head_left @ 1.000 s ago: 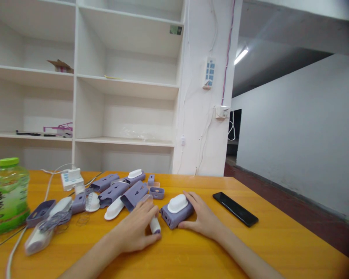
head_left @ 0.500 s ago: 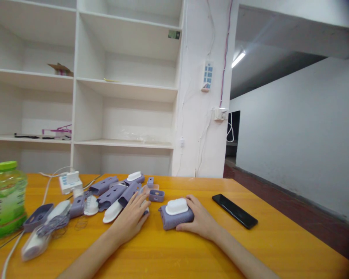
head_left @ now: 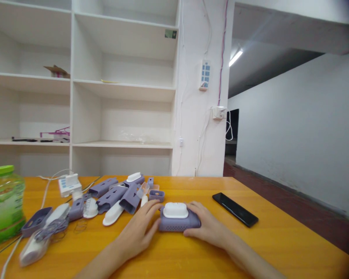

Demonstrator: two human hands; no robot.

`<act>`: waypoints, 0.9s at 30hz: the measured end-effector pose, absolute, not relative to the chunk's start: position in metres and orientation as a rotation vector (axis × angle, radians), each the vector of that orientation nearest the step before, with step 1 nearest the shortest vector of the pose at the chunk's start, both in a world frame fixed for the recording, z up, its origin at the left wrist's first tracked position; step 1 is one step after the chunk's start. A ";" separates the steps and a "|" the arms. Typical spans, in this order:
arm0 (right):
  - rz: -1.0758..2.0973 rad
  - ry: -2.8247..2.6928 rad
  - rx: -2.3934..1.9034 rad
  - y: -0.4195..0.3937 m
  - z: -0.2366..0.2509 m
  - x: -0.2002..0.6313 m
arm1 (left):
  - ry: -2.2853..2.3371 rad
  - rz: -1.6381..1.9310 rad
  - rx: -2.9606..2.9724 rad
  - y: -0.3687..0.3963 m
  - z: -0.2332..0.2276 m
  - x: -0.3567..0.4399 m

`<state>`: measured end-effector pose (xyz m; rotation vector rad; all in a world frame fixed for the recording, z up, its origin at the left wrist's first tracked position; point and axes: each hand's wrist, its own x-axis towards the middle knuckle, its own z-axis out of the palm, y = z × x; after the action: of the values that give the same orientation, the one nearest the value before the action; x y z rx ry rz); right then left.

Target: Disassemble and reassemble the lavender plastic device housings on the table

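I see both hands on the lilac plastic casing with a white oval cap [head_left: 177,217], which lies flat on the orange wooden table [head_left: 279,240], near its middle. My left hand [head_left: 139,232] presses its left end, fingers loosely spread. My right hand [head_left: 208,228] cups its right end, fingers curled round it. A heap of similar lilac and white parts [head_left: 116,195] lies just left; a black phone [head_left: 235,209] lies to the right.

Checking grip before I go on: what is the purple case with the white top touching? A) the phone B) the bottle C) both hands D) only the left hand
C: the left hand and the right hand flank the case on the table.
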<state>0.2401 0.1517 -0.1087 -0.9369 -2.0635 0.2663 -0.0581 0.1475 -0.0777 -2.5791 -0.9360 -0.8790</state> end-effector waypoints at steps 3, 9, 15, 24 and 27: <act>0.301 -2.040 -0.878 0.151 -0.110 0.233 | -1.018 -0.969 -2.699 0.135 -0.089 -0.044; 0.386 -2.022 -0.805 0.149 -0.109 0.230 | -1.231 -1.073 -2.747 0.148 -0.095 -0.045; 0.735 -1.758 -0.829 0.166 -0.119 0.236 | -1.223 -1.137 -2.702 0.150 -0.086 -0.047; 1.034 -1.643 -0.642 0.174 -0.111 0.227 | -0.988 -1.055 -2.462 0.144 -0.081 -0.041; 1.156 -1.597 -0.618 0.172 -0.110 0.224 | -0.934 -1.029 -2.376 0.141 -0.078 -0.041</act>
<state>0.2241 0.1723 -0.1099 -0.6185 -1.5973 1.1564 -0.0406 0.1413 -0.0783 -2.3759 -0.9338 -1.0290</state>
